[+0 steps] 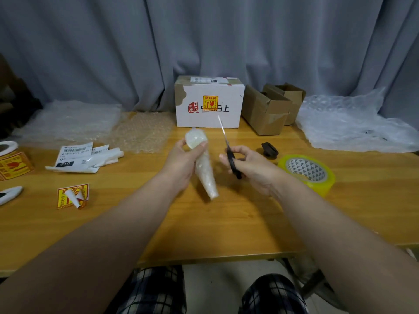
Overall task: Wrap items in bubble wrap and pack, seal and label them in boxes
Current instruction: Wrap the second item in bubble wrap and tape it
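Smooth glossy wood for the bench (226, 225), bumpy clear plastic round the wrapped bundle (205, 173), bright metal blades and black plastic handles on the scissors (227, 146), glossy yellow tape roll (326, 188), matt cardboard boxes (263, 113).

I had three boxes on the table (226, 227): one white box (229, 118), plus a nearer brown box (263, 112) and a farther brown box (293, 96). Bubble wrap lay in three spreads, a left pile (68, 118), a middle sheet (142, 132) and a right heap (353, 128), and I counted one wrapped bundle (205, 175), one pair of scissors (232, 160), one tape roll (308, 173) and one black lid (269, 149). Fragile stickers showed in three places: a box sticker (210, 103), a loose sticker (72, 196), and an edge stack (13, 165) I could not count.
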Tool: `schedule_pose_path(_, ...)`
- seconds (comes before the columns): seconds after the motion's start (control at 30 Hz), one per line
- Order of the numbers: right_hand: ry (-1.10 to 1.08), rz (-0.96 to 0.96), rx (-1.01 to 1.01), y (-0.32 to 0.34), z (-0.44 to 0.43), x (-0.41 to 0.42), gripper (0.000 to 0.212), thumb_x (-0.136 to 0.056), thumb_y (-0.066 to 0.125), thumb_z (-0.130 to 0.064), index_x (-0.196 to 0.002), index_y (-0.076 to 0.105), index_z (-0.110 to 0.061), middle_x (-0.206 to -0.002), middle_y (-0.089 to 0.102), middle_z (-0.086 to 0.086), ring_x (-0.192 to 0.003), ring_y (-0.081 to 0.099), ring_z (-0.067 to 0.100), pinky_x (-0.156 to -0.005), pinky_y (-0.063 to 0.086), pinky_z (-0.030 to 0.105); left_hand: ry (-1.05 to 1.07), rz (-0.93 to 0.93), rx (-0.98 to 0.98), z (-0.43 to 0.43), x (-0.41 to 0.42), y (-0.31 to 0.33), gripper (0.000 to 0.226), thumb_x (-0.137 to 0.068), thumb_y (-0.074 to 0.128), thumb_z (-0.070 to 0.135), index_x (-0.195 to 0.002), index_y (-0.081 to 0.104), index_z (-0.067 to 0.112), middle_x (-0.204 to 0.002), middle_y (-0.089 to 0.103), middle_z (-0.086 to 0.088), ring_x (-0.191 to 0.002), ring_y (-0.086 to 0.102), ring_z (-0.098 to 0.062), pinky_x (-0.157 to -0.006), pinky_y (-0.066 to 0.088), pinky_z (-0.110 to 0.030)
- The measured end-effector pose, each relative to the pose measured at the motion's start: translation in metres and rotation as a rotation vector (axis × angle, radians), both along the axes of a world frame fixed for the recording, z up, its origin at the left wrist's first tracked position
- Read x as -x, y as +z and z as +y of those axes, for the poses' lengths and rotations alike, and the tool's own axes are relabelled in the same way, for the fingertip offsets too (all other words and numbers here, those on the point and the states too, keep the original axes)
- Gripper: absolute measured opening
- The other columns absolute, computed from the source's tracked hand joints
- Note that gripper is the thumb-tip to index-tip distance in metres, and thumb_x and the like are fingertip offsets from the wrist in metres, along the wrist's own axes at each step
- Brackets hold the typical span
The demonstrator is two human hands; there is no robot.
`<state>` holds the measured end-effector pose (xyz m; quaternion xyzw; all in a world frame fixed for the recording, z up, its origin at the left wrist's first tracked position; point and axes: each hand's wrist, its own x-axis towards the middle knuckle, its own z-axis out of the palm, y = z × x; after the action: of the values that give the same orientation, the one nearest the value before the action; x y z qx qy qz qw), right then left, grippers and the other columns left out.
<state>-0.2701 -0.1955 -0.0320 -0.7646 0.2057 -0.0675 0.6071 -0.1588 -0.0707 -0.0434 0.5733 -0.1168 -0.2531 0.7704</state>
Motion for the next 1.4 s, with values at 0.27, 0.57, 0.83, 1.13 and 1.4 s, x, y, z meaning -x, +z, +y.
schedule_pose_path(0.27,0.005,0.425,0.721,-0.002,-0.005,0.001,0.05,-0.089,0.058,-0.046,-0.13,0.047,-0.019,-0.108,0.053,0.0,-0.1,0.053,0.021,-0.085,0.049,0.036,0.045,0.146,-0.111,0.025,-0.02,0.005,0.048,-0.093,0.05,0.039,-0.127,0.052,0.005,-0.081,0.056,-0.004,-0.067,0.054,-0.014,-0.057,0.045,-0.027)
schedule_pose_path(0.57,0.057,0.556,1.065,0.006,0.002,-0.006,0.028,-0.092,0.053,-0.031,-0.108,0.063,-0.01,-0.087,0.058,0.004,-0.08,0.057,0.022,-0.053,0.042,0.027,-0.031,-0.218,-0.144,0.031,0.001,0.019,0.019,-0.092,0.06,0.023,-0.102,0.045,0.016,-0.066,0.037,0.002,-0.049,0.033,-0.007,-0.038,0.03,-0.017)
schedule_pose_path(0.83,-0.326,0.117,1.096,0.045,-0.056,-0.034,0.036,-0.093,0.053,-0.026,-0.127,0.053,-0.012,-0.126,0.049,0.012,-0.116,0.046,0.029,-0.091,0.045,0.039,-0.105,-0.147,0.05,-0.015,-0.018,0.052,0.017,-0.096,0.053,0.032,-0.101,0.048,0.016,-0.065,0.038,0.002,-0.048,0.036,-0.006,-0.041,0.034,-0.017)
schedule_pose_path(1.13,-0.505,0.344,1.176,0.044,-0.149,-0.11,0.06,-0.093,0.051,-0.037,-0.142,0.032,-0.008,-0.145,0.034,0.014,-0.136,0.026,0.035,-0.111,0.018,0.052,-0.038,-0.161,-0.051,-0.095,-0.064,0.063,0.044,-0.097,0.043,0.045,-0.126,0.042,0.012,-0.09,0.052,-0.005,-0.061,0.055,-0.014,-0.07,0.056,-0.035)
schedule_pose_path(1.4,-0.516,0.247,1.117,0.066,-0.181,-0.115,0.019,-0.095,0.046,-0.014,-0.107,0.058,-0.006,-0.113,0.055,0.014,-0.102,0.054,0.034,-0.067,0.04,0.035,-0.079,-0.244,-0.424,-0.081,-0.093,0.054,0.058,-0.092,0.023,0.066,-0.097,0.046,0.013,-0.06,0.039,-0.001,-0.048,0.038,-0.01,-0.044,0.034,-0.022)
